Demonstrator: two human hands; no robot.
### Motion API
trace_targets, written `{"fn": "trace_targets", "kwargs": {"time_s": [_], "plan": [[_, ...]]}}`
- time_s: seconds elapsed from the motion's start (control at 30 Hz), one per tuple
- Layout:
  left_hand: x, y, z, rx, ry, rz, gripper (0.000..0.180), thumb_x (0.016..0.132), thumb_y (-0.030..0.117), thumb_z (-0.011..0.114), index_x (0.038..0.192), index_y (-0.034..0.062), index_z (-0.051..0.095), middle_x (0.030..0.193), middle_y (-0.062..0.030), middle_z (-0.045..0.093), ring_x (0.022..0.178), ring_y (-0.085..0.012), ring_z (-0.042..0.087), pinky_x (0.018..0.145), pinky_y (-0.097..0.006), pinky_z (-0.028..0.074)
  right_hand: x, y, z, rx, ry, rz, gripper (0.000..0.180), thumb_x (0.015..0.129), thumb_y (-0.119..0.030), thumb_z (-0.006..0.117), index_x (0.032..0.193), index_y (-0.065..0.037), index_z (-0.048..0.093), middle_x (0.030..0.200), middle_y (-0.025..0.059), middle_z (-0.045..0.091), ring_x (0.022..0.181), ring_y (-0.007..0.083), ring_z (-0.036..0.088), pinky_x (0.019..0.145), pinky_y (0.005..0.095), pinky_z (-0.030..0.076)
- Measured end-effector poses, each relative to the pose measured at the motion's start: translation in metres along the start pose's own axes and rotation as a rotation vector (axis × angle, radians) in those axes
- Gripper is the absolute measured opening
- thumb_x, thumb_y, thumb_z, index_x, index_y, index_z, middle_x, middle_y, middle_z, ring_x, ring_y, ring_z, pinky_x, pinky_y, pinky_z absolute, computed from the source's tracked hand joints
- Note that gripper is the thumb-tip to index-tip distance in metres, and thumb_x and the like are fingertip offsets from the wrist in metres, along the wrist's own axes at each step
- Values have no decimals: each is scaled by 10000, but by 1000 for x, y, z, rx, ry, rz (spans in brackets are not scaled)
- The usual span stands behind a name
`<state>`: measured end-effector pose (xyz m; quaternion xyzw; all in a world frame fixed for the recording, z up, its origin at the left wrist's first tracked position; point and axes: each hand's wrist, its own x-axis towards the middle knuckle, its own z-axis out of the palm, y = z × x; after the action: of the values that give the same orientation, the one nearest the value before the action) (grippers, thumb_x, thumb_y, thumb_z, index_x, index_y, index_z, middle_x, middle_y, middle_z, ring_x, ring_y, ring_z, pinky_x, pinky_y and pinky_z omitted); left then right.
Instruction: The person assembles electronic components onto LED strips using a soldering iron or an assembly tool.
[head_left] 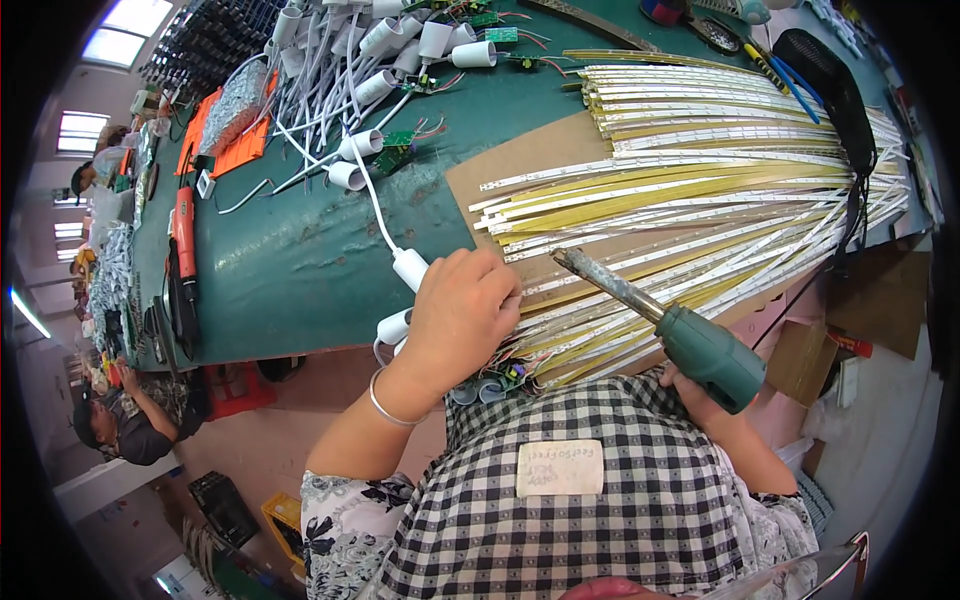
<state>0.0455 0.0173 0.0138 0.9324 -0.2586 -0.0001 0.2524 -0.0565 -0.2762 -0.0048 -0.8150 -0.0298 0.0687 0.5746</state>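
Observation:
My left hand [462, 312] presses down on the near ends of a fan of long yellow and white light strips [700, 190] lying on a brown cardboard sheet [520, 160]. A white lamp socket [410, 268] on a white cord lies just beside its fingers, and another white socket [393, 327] sits under the wrist. My right hand [690, 392], mostly hidden behind my checked apron, grips a green-handled soldering iron [700, 345]. Its grey metal tip [572, 262] points up-left over the strips, close to my left fingers.
The green worktable [290, 260] carries a heap of white sockets with cords and small green circuit boards [370, 70] at the back, an orange power tool [184, 230] on the left, and hand tools [770, 60] at the far right. Another person [130, 420] sits lower left. Cardboard boxes [810, 360] stand right.

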Motion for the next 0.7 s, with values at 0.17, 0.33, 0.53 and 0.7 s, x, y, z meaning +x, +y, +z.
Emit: {"fn": "trace_targets", "kwargs": {"time_s": [0.17, 0.33, 0.53, 0.7], "plan": [[-6, 8, -1, 18, -31, -5, 96, 713, 55, 681, 765, 78, 603, 797, -63, 553, 774, -280, 533, 680, -392, 416, 2, -4, 0, 36, 2, -13, 259, 772, -67, 686, 1022, -12, 650, 1001, 135, 638, 887, 300, 606, 786, 381, 473], [-3, 4, -10, -45, -85, -20, 103, 729, 58, 680, 798, 65, 604, 814, -67, 564, 791, -286, 536, 714, -404, 424, 0, 0, -2, 5, 1, 15, 274, 756, -60, 701, 1022, -11, 655, 1000, 133, 641, 913, 299, 598, 801, 379, 466], [-1, -15, -48, -45, -62, 13, 363, 706, -79, 525, 1038, 47, 600, 1115, -138, 587, 1076, -335, 526, 952, -400, 413, -2, 1, 0, 29, 64, 23, 269, 754, -60, 709, 1017, -23, 662, 983, 117, 648, 912, 285, 593, 795, 373, 461], [-17, -57, -75, 445, -67, -48, 341, 699, -69, 572, 988, 105, 619, 1230, -49, 555, 1252, -299, 439, 1008, -460, 358, -2, -3, -2, 30, 109, 33, 269, 778, -38, 692, 1040, -10, 640, 930, 101, 657, 837, 229, 618, 749, 338, 490]]}}
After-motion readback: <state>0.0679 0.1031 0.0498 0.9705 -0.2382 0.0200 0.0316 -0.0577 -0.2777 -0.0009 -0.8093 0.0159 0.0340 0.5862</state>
